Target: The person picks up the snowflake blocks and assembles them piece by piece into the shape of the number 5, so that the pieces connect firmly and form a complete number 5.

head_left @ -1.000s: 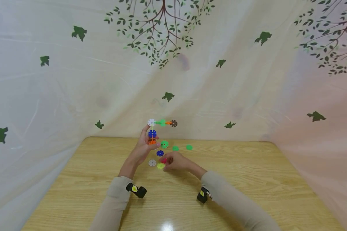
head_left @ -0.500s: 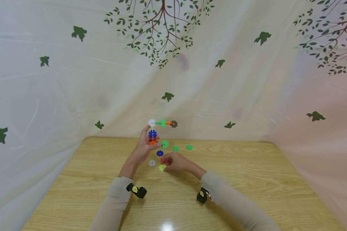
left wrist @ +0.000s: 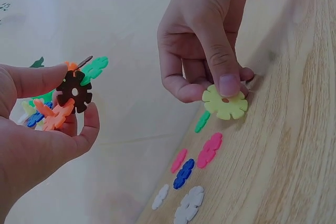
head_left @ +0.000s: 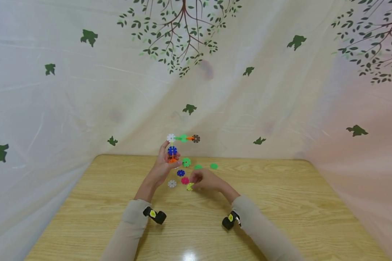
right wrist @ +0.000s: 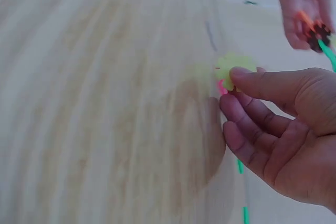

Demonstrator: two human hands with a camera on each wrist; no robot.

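Note:
My left hand (head_left: pixel 157 169) holds up a linked chain of notched, flower-shaped plastic discs. Thumb and fingers pinch it near a dark brown disc (left wrist: pixel 74 92), with an orange disc (left wrist: pixel 59 115) and a green disc (left wrist: pixel 95 70) joined there. Above the hand in the head view rise a blue disc (head_left: pixel 172 150) and a white disc (head_left: pixel 171 138); a green disc (head_left: pixel 183 138) and a brown disc (head_left: pixel 196 139) extend rightward. Low over the table, my right hand (head_left: pixel 206 180) pinches a loose yellow disc (left wrist: pixel 224 110) between thumb and fingers.
Loose discs lie on the wooden table (head_left: pixel 281 203) between and beyond the hands: pink (head_left: pixel 184 180), blue (head_left: pixel 181 173), white (head_left: pixel 172 183) and green (head_left: pixel 213 166) ones. A pale leaf-printed curtain (head_left: pixel 235 108) hangs behind the table's far edge.
My right hand has drawn to the right with the yellow disc, uncovering the pink disc on the table. My left hand and the chain have hardly moved.

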